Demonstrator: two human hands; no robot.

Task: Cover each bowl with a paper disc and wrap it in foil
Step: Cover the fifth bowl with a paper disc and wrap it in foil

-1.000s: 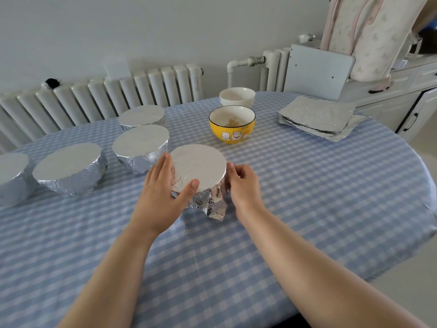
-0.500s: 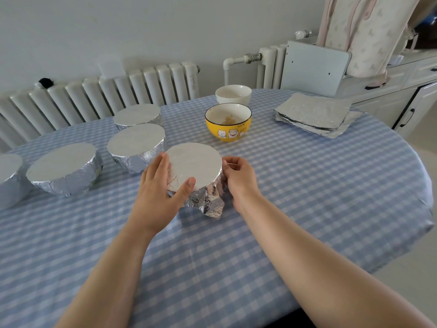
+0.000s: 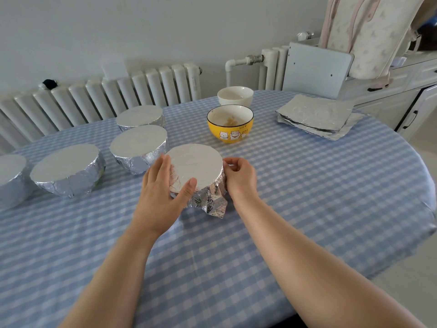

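Foil-wrapped bowl (image 3: 197, 172) at mid-desk (image 3: 307, 185). Left hand (image 3: 163, 192) cups its left wall, fingers straight, grip unclenched; right hand (image 3: 240, 177) pinches foil at its right rim. A loose foil flap (image 3: 216, 205) juts at the near edge. Open cloth lies rightward; wrapped bowls (image 3: 138, 151) crowd the left.

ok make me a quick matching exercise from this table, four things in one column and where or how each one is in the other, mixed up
Things:
1. yellow bowl
2. white bowl
3. foil sheets
4. bowl between the hands

States or places:
A. stacked near the table's right edge
B. uncovered, cat pictures on its side
C. foil on top, loose flap at the near side
D. uncovered, farthest back, near the radiator pipe

Pairs: 1-B, 2-D, 3-A, 4-C
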